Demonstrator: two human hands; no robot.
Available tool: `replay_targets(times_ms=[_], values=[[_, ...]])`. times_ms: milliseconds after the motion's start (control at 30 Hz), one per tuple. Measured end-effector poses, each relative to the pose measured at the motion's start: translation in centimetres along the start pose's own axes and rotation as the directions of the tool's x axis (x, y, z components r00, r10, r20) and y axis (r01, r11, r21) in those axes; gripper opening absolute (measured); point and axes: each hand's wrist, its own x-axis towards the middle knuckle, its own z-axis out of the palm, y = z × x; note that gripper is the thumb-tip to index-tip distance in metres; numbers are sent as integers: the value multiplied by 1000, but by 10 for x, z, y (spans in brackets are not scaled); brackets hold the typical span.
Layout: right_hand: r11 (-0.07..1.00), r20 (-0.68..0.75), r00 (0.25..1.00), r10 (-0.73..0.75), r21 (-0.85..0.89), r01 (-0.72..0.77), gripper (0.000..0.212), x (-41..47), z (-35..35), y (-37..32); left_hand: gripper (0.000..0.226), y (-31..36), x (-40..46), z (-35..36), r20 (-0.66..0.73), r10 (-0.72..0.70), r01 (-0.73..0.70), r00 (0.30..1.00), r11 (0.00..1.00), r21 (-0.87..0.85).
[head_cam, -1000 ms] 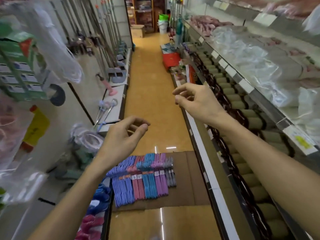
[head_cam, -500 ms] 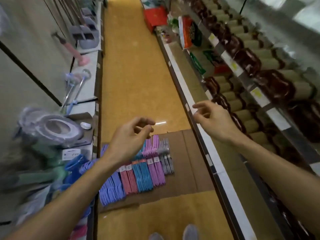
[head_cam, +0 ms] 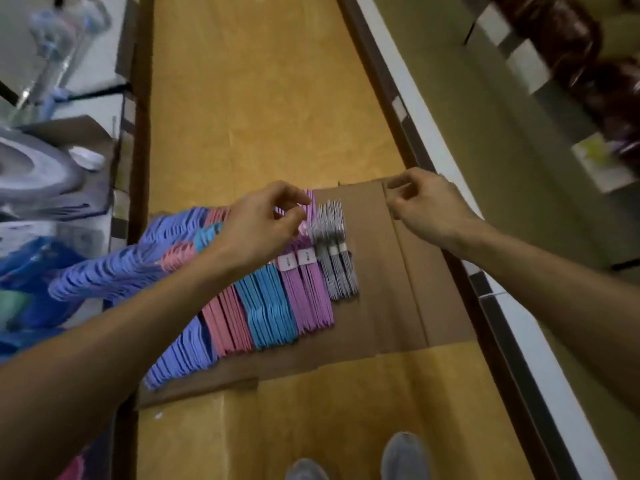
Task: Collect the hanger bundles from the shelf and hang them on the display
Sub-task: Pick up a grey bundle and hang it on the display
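Observation:
Several hanger bundles lie side by side on a flattened cardboard sheet on the aisle floor: lilac-blue, pink, blue, purple and grey ones, some with white labels. My left hand hovers over the upper ends of the pink and purple bundles, fingers loosely curled, holding nothing. My right hand hangs above the cardboard's far right part, fingers loosely curled and empty. The bundles' tops under my left hand are hidden.
Low shelving runs down both sides of the yellow floor. The left shelf holds a grey plastic item and blue goods. Dark wrapped rolls fill the right shelves. My shoes stand at the bottom.
The view has tilted down from the aisle to the floor. Both hands have dropped toward the hanger bundles, the left now over them, the right over the cardboard.

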Motion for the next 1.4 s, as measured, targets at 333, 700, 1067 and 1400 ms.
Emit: replay_targets(times_ms=[333, 700, 1067, 1400], values=[[980, 109, 974, 198, -3, -199, 19, 80, 148, 151, 20, -124, 70, 104, 60, 215, -223, 975, 924, 312], [967, 162, 965, 206, 117, -226, 53, 135, 262, 238, 48, -185, 133, 167, 201, 287, -322, 936, 473, 820], [848, 314, 920, 236, 395, -353, 71, 148, 276, 230, 42, -175, 132, 194, 93, 229, -202, 969, 518, 831], [902, 218, 947, 237, 313, -298, 105, 135, 281, 227, 49, -165, 124, 212, 107, 302, -268, 947, 565, 781]])
